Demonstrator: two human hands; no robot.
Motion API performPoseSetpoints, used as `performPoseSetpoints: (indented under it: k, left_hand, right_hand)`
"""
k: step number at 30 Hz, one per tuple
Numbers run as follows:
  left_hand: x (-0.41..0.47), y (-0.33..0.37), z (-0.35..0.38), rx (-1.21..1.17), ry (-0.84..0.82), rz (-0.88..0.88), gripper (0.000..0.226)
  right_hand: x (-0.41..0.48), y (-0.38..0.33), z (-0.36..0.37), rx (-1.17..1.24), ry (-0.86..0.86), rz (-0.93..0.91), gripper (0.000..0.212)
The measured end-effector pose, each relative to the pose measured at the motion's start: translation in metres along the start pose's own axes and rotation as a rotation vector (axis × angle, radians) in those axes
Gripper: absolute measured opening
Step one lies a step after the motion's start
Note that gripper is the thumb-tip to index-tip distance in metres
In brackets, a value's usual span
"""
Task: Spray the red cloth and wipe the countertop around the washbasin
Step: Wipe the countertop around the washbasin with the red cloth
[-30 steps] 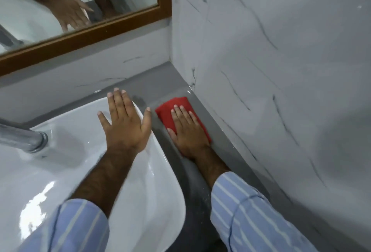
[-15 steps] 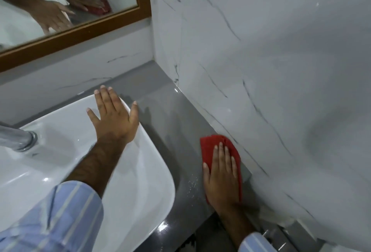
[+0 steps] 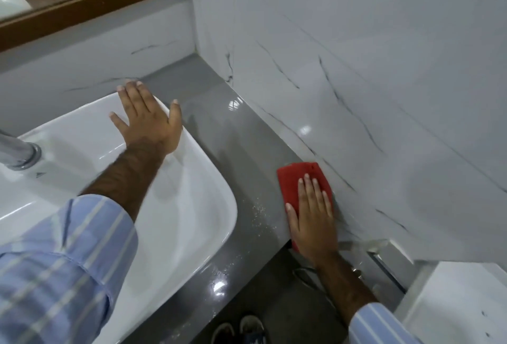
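The red cloth lies flat on the grey countertop, at its front right end against the marble side wall. My right hand presses flat on the cloth, fingers together, covering its near half. My left hand rests open, fingers spread, on the back right rim of the white washbasin. The countertop strip between basin and wall looks wet, with small specks near the front edge. No spray bottle is in view.
A chrome tap stands at the basin's left. A wood-framed mirror hangs on the back wall. The marble wall borders the counter on the right. Below the counter edge are the floor and shoes.
My right hand has drawn the red cloth from the back corner beside the basin forward along the wall to the counter's front edge. My left hand stayed on the basin rim.
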State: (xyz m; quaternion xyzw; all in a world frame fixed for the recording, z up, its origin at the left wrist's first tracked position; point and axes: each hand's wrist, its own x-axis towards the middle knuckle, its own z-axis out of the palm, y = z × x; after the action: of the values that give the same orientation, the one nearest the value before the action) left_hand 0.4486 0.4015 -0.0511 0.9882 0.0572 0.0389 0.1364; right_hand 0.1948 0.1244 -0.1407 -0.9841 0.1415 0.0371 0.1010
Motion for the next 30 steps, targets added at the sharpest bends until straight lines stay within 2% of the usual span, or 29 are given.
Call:
performPoseSetpoints:
  k: [3, 6, 8, 10, 12, 14, 19, 24, 27, 30]
  left_hand:
    - [-0.001, 0.002, -0.014, -0.009, -0.060, 0.006, 0.091]
    - [-0.027, 0.001, -0.036, -0.084, -0.189, 0.017, 0.094]
    - [-0.083, -0.005, -0.043, -0.180, -0.310, 0.036, 0.088]
    - [-0.160, -0.018, -0.043, -0.156, -0.459, 0.108, 0.077]
    - [-0.216, -0.036, -0.050, -0.273, -0.533, 0.024, 0.079]
    - [-0.237, -0.053, -0.058, -0.334, -0.488, -0.098, 0.093]
    - [-0.260, -0.095, -0.084, -0.172, -0.444, -0.018, 0.094]
    - [-0.287, -0.179, -0.114, -0.138, -0.331, -0.105, 0.112]
    - [-0.302, -0.227, -0.127, -0.085, -0.252, -0.135, 0.106]
    - [-0.315, -0.248, -0.137, -0.030, -0.225, -0.165, 0.091]
  right_hand:
    - [0.009, -0.019, 0.004, -0.044, 0.017, 0.013, 0.072]
    - [0.035, -0.041, 0.007, -0.098, -0.003, -0.150, 0.070]
    - [0.052, -0.052, 0.006, -0.126, -0.016, -0.299, 0.069]
    - [0.060, -0.055, 0.006, -0.158, -0.027, -0.415, 0.068]
    - [0.058, -0.051, 0.004, -0.150, -0.064, -0.430, 0.067]
    - [0.035, -0.046, 0.005, -0.123, -0.083, -0.394, 0.067]
    - [-0.045, -0.038, 0.014, -0.028, -0.071, -0.420, 0.067]
    - [-0.001, -0.032, 0.009, -0.039, -0.041, -0.439, 0.067]
    - [0.013, -0.037, 0.012, -0.012, 0.015, -0.310, 0.069]
    - [-0.018, -0.067, 0.025, 0.030, 0.076, -0.215, 0.068]
